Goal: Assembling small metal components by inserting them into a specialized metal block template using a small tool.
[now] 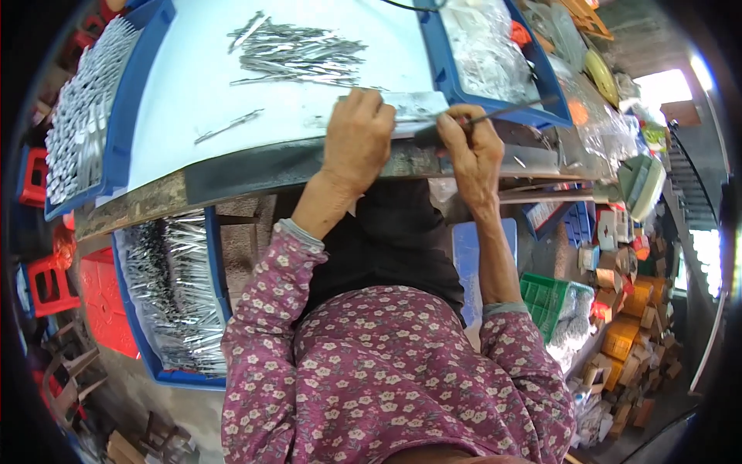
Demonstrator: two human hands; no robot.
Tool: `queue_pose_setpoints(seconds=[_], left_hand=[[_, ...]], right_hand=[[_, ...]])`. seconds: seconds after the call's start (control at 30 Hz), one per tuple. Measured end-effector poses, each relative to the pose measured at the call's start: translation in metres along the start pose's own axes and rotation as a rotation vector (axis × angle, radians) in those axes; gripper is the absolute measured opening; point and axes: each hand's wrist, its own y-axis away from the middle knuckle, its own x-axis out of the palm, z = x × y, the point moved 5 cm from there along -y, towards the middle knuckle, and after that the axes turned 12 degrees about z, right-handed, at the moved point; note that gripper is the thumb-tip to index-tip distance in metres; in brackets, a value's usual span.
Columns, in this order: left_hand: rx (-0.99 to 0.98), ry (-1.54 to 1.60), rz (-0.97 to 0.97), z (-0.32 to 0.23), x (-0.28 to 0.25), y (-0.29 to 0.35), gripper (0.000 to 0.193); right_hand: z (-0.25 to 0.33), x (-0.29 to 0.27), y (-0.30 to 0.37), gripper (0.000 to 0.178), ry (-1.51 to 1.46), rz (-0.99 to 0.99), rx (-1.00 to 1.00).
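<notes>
My left hand (pixel 359 139) rests at the near edge of the worktable, its fingers curled down beside a flat, pale metal strip (pixel 421 103). Whatever those fingers pinch is hidden beneath them. To its right, my right hand (pixel 473 151) is closed around a dark-handled tool (pixel 427 138); a thin dark rod points from the fist toward the upper right. The tool's exact kind does not show. Farther back on the white tabletop lies a loose pile of thin metal pieces (pixel 301 54). One slim metal piece (pixel 229 126) sits apart, left of my left hand.
A blue bin (pixel 116 116) of packed metal rods stands on the table's left, and a blue tray (pixel 553 97) of clear plastic bags on its right. Below are another blue bin (pixel 162 377) of metal parts, a green crate (pixel 542 298) and several cardboard boxes (pixel 622 348).
</notes>
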Motion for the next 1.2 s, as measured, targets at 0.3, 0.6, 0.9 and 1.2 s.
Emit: queue_pose_setpoints(seconds=[0.3,0.6,0.9,1.2], left_hand=[[-0.174,-0.041,-0.130,0.075,-0.062,0.038,0.008],[-0.370,-0.258,-0.028,0.157,-0.110,0.079,0.009],[-0.366,-0.071,0.053,0.164,-0.087,0.037,0.019],[-0.244,-0.200,0.145,0.193,-0.053,0.018,0.013]], right_hand=[[-0.009,-0.009,0.013,0.013,-0.007,0.079,0.008],[-0.014,0.007,0.021,0.014,0.000,0.189,-0.003],[-0.009,-0.008,0.020,0.011,-0.149,0.226,0.173],[-0.014,-0.056,0.003,0.012,-0.212,0.128,0.174]])
